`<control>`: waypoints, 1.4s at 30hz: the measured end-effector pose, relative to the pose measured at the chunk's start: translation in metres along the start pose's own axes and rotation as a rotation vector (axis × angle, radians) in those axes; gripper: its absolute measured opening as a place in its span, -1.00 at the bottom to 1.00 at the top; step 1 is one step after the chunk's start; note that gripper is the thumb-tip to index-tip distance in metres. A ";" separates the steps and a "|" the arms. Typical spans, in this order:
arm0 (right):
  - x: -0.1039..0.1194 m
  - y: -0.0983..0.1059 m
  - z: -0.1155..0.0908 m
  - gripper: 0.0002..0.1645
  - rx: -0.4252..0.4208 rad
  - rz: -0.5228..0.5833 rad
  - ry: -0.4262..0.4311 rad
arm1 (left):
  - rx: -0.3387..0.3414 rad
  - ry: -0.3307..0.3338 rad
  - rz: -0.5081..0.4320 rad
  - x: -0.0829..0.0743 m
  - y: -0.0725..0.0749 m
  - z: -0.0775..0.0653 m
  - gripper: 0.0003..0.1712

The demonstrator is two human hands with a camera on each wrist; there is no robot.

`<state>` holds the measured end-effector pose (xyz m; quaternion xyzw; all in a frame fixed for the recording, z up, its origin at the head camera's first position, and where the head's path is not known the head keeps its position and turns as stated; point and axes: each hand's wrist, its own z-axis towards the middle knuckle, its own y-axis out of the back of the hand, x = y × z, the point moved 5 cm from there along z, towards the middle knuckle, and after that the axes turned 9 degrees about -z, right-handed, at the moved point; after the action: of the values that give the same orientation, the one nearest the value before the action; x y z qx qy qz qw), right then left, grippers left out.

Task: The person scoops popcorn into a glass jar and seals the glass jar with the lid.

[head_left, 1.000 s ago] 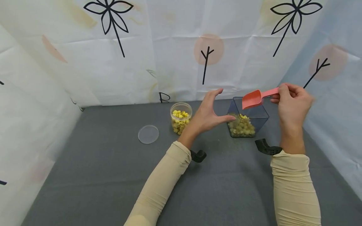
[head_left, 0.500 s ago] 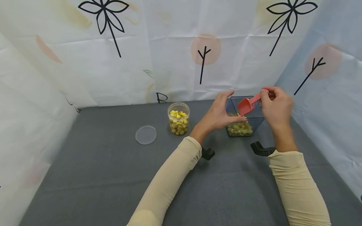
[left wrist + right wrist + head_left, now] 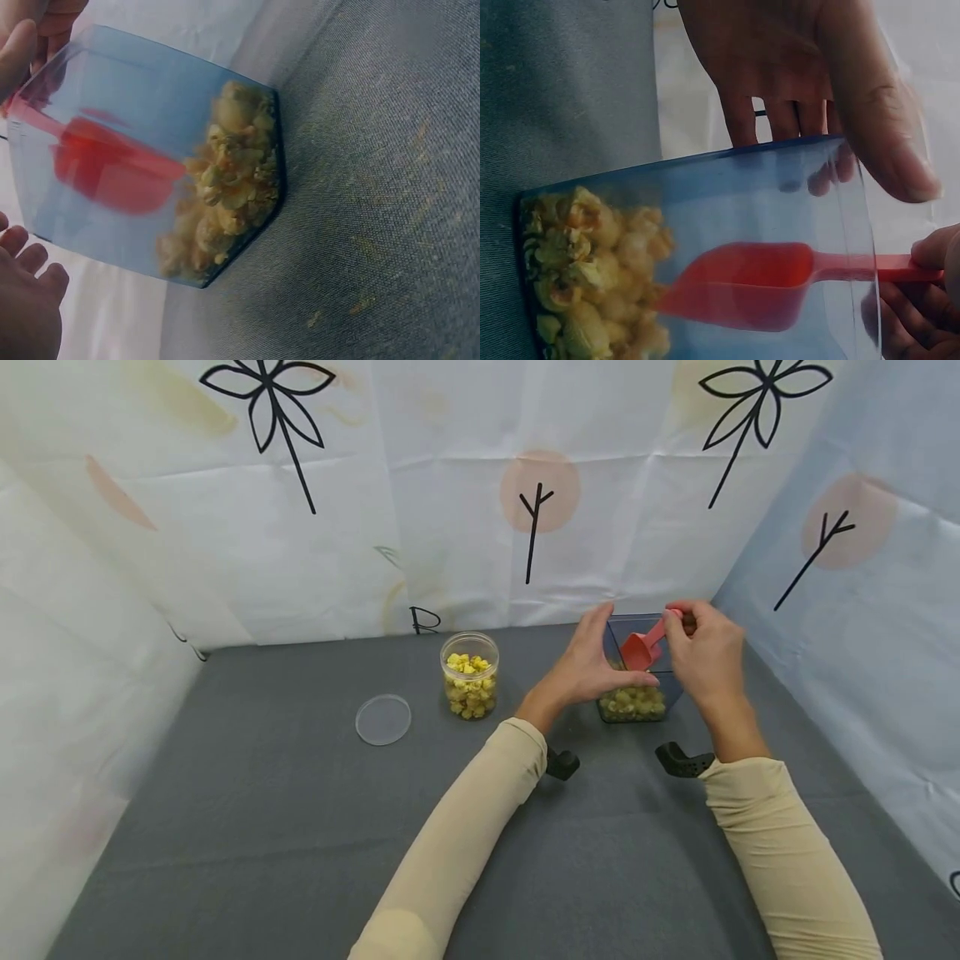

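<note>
My right hand [image 3: 705,647] pinches the thin handle of a pink-red plastic scoop [image 3: 757,289]. The scoop's bowl is inside a clear bluish square container [image 3: 705,214], tipped down with its tip right at the popcorn [image 3: 232,172]. That popcorn fills the lower part of the container, which stands upright on the table. My left hand [image 3: 581,668] is spread at the container's left side, near the rim. Its thumb crosses the front in the head view, while the straight fingers lie along the side wall, partly seen through the plastic in the right wrist view.
Left of the container stands a clear round jar [image 3: 469,634] of yellow popcorn, without its lid. A flat clear lid [image 3: 383,720] lies on the grey table [image 3: 315,827] beside it. Printed white fabric [image 3: 465,527] rises behind and at both sides.
My right hand has brought the scoop leftward and down, from above the container's rim to inside it. My left hand has moved right, up to the container's side.
</note>
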<state>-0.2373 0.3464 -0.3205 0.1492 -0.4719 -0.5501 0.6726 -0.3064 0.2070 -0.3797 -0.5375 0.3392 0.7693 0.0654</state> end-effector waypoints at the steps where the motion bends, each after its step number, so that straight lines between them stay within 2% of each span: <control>1: 0.000 -0.001 0.000 -0.52 0.001 -0.002 0.003 | 0.003 -0.001 -0.003 0.001 -0.001 0.001 0.45; 11: -0.003 -0.014 -0.001 -0.55 0.054 -0.014 0.022 | 0.022 0.014 -0.040 0.009 -0.010 0.007 0.51; 20: -0.004 -0.013 0.004 -0.54 0.185 -0.077 0.071 | -0.010 0.010 -0.066 0.012 -0.011 0.012 0.49; 27: -0.007 -0.015 0.004 -0.49 0.266 -0.098 0.059 | -0.009 -0.010 -0.086 0.016 -0.015 0.014 0.47; 35: -0.013 -0.018 0.006 -0.46 0.274 -0.082 0.007 | -0.019 -0.011 -0.080 0.018 -0.016 0.015 0.47; 42: -0.013 -0.016 0.005 -0.47 0.245 -0.081 0.024 | -0.021 -0.008 -0.081 0.018 -0.019 0.015 0.46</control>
<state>-0.2499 0.3541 -0.3357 0.2559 -0.5209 -0.5132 0.6323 -0.3172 0.2255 -0.4007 -0.5484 0.3088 0.7716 0.0923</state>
